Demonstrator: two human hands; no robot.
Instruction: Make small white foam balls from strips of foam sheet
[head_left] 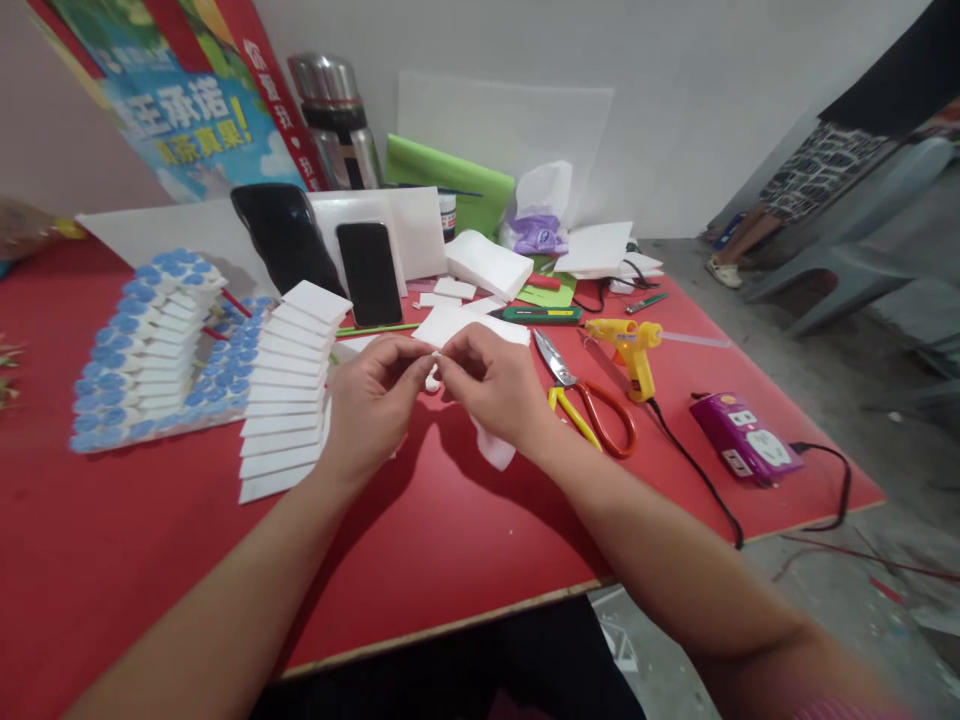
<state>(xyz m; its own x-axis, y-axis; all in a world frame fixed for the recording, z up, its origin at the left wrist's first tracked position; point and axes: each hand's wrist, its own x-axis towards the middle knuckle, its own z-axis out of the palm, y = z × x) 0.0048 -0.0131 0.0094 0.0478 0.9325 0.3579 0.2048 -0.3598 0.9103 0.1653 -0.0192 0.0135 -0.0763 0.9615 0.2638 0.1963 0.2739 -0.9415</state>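
Both hands meet above the red table (450, 540), fingertips pinched on a small white piece (433, 377). My left hand (379, 400) grips its left side, and my right hand (491, 385) grips its right side. The piece is mostly covered by fingers, so its shape is hard to make out. A thin white sheet (495, 448) shows under my right hand. Left of my left hand stands a stepped stack of white foam strips (281, 425). Beyond the hands lies flat white paper (457, 322).
Scissors (592, 400), a yellow glue gun (634, 360) and a purple power socket (746, 440) lie on the right. Blue-and-white work (112, 390) sits far left. Two phones (369, 275), a green cutter (541, 315) and a thermos (337, 125) are behind. A person's legs (757, 235) show at the upper right.
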